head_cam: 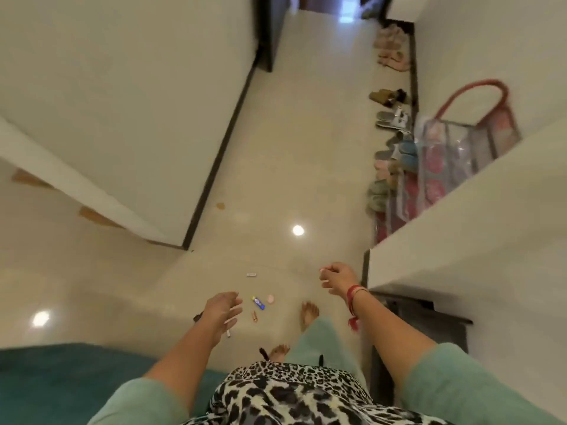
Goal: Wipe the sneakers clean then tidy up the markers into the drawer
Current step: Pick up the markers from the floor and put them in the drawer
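Leopard-print cloth hangs under me. Loose markers lie on the floor at six o'clock, between my left hand and bare foot. My right hand is at four. Fingers curl on both; I cannot tell what they hold. I might tread on a marker, or one could roll on the glossy tile. The blue marker's label is unreadable.

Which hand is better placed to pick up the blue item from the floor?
Probably left. In this view the left hand hangs right beside the blue item, with its fingers pointing toward it. The right hand is farther off to the side, with its fingers curled.
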